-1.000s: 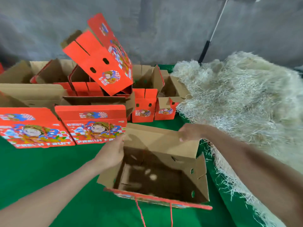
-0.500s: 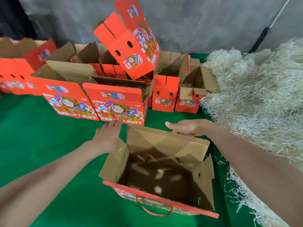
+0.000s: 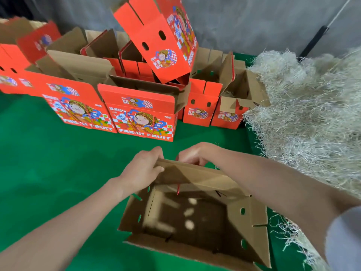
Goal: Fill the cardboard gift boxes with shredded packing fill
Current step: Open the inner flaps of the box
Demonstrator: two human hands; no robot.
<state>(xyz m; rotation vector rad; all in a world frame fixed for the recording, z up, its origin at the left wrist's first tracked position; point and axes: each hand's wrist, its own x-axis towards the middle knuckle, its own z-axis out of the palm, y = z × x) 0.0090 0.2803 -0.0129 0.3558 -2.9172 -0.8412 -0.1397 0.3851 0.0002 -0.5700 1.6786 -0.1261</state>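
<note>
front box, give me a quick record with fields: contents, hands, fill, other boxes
front box: open, flaps up, no fill visible inside
left hand: grips the far flap
right hand: grips the same flap's top edge
shredded fill: big pile to the right, on the green cover
other boxes: red printed, open, in rows behind; one tilted box sits atop them

Two hands: left hand (image 3: 142, 169), right hand (image 3: 197, 153). One fill heap (image 3: 312, 114), right. One near box (image 3: 195, 177); roughly ten far boxes (image 3: 140, 114).
</note>
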